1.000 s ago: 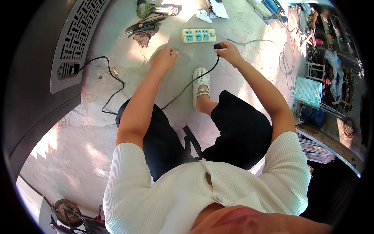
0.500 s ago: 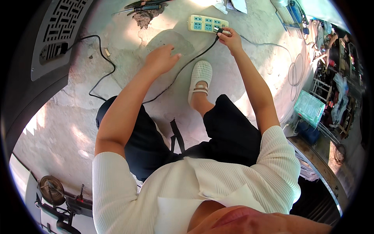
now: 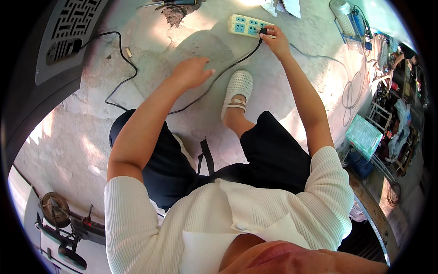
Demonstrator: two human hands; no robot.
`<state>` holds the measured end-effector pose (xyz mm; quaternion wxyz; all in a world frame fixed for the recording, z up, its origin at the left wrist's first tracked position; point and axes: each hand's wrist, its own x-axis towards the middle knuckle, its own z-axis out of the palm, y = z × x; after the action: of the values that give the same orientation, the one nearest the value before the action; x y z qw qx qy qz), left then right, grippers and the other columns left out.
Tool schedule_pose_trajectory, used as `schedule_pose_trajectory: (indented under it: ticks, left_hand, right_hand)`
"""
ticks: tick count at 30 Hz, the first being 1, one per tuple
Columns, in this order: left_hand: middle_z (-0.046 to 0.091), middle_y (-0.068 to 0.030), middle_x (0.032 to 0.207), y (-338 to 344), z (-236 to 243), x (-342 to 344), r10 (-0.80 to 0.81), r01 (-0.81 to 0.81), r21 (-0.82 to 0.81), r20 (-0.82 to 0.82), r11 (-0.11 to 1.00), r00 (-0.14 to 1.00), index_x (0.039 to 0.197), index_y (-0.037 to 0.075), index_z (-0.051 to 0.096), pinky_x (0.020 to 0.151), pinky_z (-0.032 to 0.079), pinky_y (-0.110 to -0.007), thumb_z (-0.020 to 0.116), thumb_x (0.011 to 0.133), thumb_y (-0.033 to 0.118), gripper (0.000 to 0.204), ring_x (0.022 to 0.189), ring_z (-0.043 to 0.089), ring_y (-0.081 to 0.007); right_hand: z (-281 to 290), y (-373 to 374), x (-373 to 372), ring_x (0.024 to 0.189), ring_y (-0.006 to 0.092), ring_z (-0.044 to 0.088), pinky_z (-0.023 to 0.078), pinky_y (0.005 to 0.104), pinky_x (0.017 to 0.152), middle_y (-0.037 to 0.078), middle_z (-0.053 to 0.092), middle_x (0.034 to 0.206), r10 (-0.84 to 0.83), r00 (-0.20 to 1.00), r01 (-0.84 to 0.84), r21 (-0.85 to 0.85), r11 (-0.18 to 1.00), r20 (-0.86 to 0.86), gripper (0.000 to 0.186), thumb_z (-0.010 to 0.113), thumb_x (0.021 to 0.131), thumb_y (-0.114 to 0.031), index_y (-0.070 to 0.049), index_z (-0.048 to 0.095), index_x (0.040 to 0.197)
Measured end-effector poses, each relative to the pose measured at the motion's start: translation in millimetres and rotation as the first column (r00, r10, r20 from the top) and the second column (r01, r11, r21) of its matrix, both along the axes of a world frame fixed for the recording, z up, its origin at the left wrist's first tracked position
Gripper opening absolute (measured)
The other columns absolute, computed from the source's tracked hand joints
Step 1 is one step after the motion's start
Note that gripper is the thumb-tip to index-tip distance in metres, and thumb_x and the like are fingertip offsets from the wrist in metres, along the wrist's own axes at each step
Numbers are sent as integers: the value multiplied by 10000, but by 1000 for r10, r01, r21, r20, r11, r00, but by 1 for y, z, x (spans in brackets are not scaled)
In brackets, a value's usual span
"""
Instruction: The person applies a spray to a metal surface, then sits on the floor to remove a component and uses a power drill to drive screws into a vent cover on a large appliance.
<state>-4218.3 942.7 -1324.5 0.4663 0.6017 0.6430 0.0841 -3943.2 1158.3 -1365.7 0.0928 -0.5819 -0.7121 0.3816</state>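
Pinched in the fingers of my right hand [image 3: 275,40] is a black power plug [image 3: 263,31], held at the right end of a pale yellow power strip [image 3: 233,28] with blue-green sockets. Whether its prongs are in a socket is hidden. The plug's black cord [image 3: 223,72] runs left across the floor, behind my left leg, and on to a grey and black machine [image 3: 66,50] with a slotted panel. My left hand [image 3: 193,73] hovers above the floor, holding nothing, with thumb and fingers apart.
A screwdriver [image 3: 175,2] lies at the top by a dark floor patch. A thin grey cable [image 3: 315,55] trails right from the strip into loose coils. Along the right are a motor-like unit [image 3: 343,18], a green-white package [image 3: 363,135] and clutter. My white clog [image 3: 239,86] stands below the strip.
My right hand has brought the plug against the strip's socket end; its prongs showed before and are now hidden. My left hand has shifted slightly, still holding nothing. The whole view has moved a little.
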Motion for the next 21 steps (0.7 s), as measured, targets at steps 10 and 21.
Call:
schedule_pose_trajectory:
  ticks: [10, 21]
  left_hand:
    - [617, -165, 1128, -3, 4, -2, -13, 13, -11, -2, 1000, 1000, 1209, 43, 550, 889, 454, -414, 561, 878, 387, 478, 1056, 583, -308]
    - [617, -164, 1124, -2, 5, -2, -24, 24, -6, -5, 1000, 1000, 1215, 46, 546, 894, 453, -414, 552, 886, 385, 473, 1061, 577, -310]
  right_hand:
    - [3, -6, -2, 874, 203, 678, 512, 312, 745, 99, 677, 1017, 63, 998, -63, 49, 997, -2, 417, 732, 753, -147, -112, 582, 1141]
    - [12, -10, -13, 823, 180, 683, 512, 312, 726, 68, 697, 946, 106, 979, -132, 142, 981, 176, 442, 759, 717, -280, -133, 620, 1110]
